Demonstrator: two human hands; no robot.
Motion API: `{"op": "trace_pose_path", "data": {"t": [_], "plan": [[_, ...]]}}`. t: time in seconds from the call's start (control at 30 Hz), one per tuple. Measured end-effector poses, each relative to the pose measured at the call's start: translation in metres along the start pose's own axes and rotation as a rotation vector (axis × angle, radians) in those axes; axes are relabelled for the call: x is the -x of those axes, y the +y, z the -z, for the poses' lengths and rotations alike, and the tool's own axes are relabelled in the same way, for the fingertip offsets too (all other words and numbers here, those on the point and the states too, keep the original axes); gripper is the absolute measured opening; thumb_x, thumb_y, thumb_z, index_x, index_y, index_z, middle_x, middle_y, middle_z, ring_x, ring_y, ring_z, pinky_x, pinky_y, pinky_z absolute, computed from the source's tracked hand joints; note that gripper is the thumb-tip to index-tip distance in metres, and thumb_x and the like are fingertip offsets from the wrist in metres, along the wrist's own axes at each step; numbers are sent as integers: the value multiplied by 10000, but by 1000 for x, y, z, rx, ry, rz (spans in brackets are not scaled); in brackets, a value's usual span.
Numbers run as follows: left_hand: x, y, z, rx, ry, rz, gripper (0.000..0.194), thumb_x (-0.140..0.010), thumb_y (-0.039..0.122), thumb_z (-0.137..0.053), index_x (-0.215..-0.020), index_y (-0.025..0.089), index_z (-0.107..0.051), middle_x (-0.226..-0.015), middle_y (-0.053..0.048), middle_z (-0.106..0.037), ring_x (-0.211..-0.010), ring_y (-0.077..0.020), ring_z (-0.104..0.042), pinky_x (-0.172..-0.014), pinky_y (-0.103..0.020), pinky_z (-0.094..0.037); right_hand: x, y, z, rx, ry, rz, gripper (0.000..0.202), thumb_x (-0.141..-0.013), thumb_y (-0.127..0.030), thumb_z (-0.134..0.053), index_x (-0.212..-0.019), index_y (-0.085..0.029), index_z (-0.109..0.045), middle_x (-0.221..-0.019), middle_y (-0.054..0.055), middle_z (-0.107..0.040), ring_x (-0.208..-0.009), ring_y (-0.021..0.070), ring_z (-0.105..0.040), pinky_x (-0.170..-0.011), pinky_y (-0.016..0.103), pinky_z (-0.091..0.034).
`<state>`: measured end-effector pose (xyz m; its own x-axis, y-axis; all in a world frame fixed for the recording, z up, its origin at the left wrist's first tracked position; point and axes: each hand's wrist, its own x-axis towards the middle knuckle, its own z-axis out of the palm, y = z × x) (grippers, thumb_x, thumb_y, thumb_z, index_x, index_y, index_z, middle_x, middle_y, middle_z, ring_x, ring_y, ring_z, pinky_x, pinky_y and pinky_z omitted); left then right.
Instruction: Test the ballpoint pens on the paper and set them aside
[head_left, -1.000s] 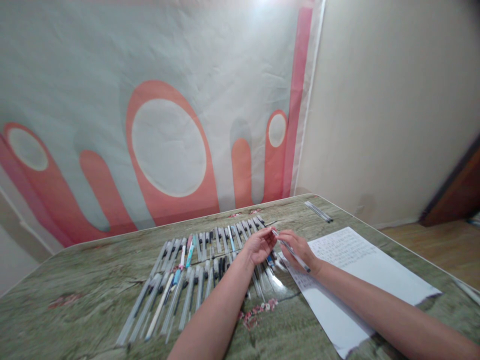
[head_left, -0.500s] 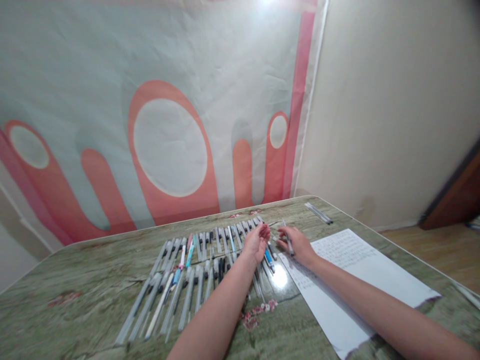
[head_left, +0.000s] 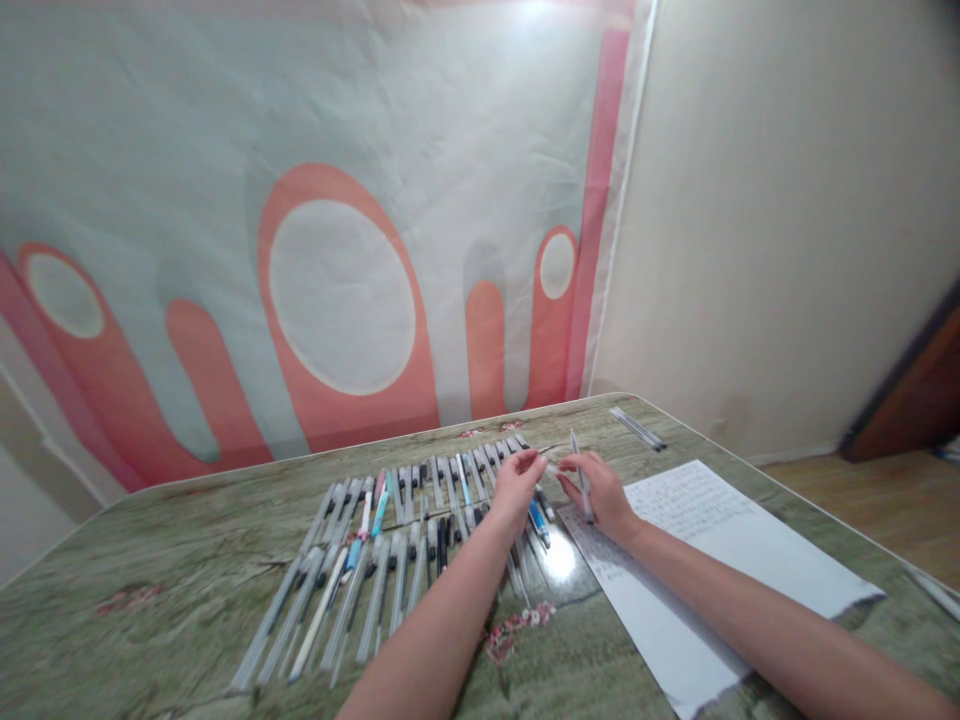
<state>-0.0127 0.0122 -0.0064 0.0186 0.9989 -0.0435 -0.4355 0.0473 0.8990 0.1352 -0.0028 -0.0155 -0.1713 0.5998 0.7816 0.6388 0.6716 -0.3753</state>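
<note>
Handling of pens at a desk, with one pen in hand. The right hand holds a pen by the left far corner of a sheet of paper, its fingers curled about the barrel; the pen is steeply tilted, its upper end toward the far side. The left hand is just to its left, thumb and forefinger drawn close together beside a small clear piece lying between the two hands. Blur hides whether these fingers pinch the piece, and whether it is a cap.

On the left, a far row of pens and a near row of pens are already laid side by side; a blue pen lies near the left wrist. A few slim pens lie together at the far right, well apart from both rows.

As judged from this arrangement, the setting out in rows is well advanced, whereas the held pen is not yet laid down and the slim pens remain outside the rows. Handwriting covers the far part of the sheet, with a few marks along its left edge; the near part is blank. Whether the pens in the rows have been used cannot be told.
</note>
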Motion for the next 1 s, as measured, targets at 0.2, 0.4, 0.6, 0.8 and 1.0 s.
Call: {"op": "trace_pose_path", "data": {"t": [0.2, 0.4, 0.6, 0.8, 1.0], "plan": [[7, -1, -5, 23, -178, 80, 277, -627, 262, -688, -845, 110, -611, -751, -54, -621, -670, -99, -561, -709, -240, -422, -3, -11, 6, -54, 38, 37, 191, -793, -236, -501, -973, -192, -543, -825, 39, -598, -783, 182, -551, -714, 352, -465], [-3, 8, 2, 243, -37, 103, 206, -695, 218, -624, -879, 133, -585, -673, -12, -590, -608, -70, -538, -651, -195, -409, 1, -15, 12, -35, -99, 204, 313, -822, -217, -422, -1116, -194, -525, -926, 77, -548, -856, 195, -526, -738, 355, -457], [-4, 11, 4, 308, -13, 142, 156, -726, 158, -585, -879, 126, -581, -665, -12, -582, -593, -61, -527, -656, -186, -408, 6, -16, 10, -19, -162, 269, 317, -803, -202, -457, -1110, -205, -537, -884, 73, -522, -818, 189, -511, -710, 347, -460], [2, 11, -1, 279, -61, 138, 208, -705, 192, -620, -896, 121, -581, -692, -19, -589, -603, -67, -531, -636, -187, -405, 3, -18, 10, -25, -150, 252, 296, -815, -213, -441, -1094, -205, -538, -893, 74, -539, -826, 187, -528, -716, 344, -475], [7, 8, -7, 202, -41, 119, 303, -650, 258, -674, -904, 159, -542, -700, -7, -593, -587, -72, -538, -615, -201, -409, 1, -19, 7, -48, -95, 224, 255, -825, -214, -423, -1059, -197, -522, -907, 87, -562, -833, 194, -548, -713, 357, -489]]}}
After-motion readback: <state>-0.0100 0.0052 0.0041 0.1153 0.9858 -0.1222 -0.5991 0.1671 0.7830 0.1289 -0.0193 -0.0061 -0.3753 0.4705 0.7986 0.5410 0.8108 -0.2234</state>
